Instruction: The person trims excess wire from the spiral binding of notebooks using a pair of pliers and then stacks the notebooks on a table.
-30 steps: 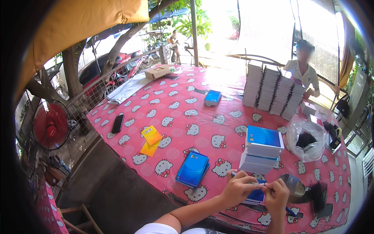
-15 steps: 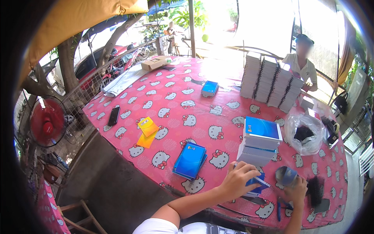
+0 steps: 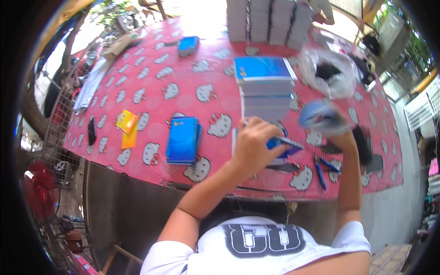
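Observation:
My left hand rests with curled fingers on a small blue notebook lying on the pink cat-print tablecloth, just in front of a tall stack of blue-covered notebooks. My right hand is raised above the table and holds a round grey-blue roll, which is blurred by motion. Two blue pens lie below the right hand.
A single blue spiral notebook lies left of my hands, with yellow and orange pads and a black phone further left. White notebook stacks, a clear bag and a small blue box stand at the back. A red fan is beside the table.
My right hand has lifted the roll up from the table. My left hand stays on the small blue notebook. The view has tilted down and closer to the table.

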The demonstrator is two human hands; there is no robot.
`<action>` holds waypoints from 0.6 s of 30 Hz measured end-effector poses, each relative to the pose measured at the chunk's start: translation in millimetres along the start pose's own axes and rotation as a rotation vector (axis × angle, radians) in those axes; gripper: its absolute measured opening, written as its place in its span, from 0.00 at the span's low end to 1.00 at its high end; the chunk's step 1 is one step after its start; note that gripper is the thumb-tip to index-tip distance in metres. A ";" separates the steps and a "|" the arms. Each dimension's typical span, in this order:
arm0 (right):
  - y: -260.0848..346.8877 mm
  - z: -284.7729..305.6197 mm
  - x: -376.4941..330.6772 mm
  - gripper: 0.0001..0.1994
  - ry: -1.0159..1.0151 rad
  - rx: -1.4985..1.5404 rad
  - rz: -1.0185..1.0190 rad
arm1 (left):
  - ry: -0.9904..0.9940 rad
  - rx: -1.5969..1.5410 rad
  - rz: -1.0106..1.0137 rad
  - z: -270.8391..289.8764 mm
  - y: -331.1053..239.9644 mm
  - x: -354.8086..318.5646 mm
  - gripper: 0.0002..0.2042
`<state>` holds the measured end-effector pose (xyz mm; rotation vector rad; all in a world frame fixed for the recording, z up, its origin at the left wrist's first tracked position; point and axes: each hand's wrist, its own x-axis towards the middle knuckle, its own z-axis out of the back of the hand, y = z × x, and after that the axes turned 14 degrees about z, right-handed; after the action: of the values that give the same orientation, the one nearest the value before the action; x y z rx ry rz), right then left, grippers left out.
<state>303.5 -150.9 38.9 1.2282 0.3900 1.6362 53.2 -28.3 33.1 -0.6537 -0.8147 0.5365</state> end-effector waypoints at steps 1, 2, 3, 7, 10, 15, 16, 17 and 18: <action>2.7 -2.1 -4.4 0.20 -0.013 0.127 -0.022 | -0.011 0.033 0.005 3.3 -0.6 -1.1 0.13; 5.0 -3.0 -12.4 0.20 -0.038 0.243 -0.051 | 0.015 0.037 0.028 4.4 -3.6 -8.9 0.13; 9.2 -7.7 -14.5 0.21 0.000 0.157 -0.087 | 0.022 0.046 0.019 5.2 -5.7 -7.4 0.13; 5.2 -7.6 -0.7 0.22 -0.045 0.192 -0.191 | -0.028 0.029 0.079 12.6 -6.3 -5.7 0.17; -4.7 -19.6 13.1 0.21 0.068 -0.450 0.220 | -0.059 -0.014 0.162 17.4 0.4 -7.1 0.18; 18.3 -35.6 28.2 0.19 -0.021 0.085 -0.149 | 0.033 -0.503 0.436 21.7 18.7 -25.7 0.19; 21.8 -42.1 27.9 0.18 -0.019 0.207 -0.133 | 0.055 -0.562 0.469 23.8 20.0 -26.6 0.19; 12.8 -42.1 40.7 0.18 0.148 -0.302 0.002 | 0.077 -0.622 0.502 27.0 21.5 -24.7 0.19; 12.9 -40.8 43.3 0.18 0.107 -0.204 -0.040 | 0.095 -0.687 0.527 29.7 23.0 -21.7 0.19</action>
<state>263.1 -107.7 53.6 0.9787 0.3037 1.6672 12.8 -17.5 21.6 -1.5416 -0.7301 0.6936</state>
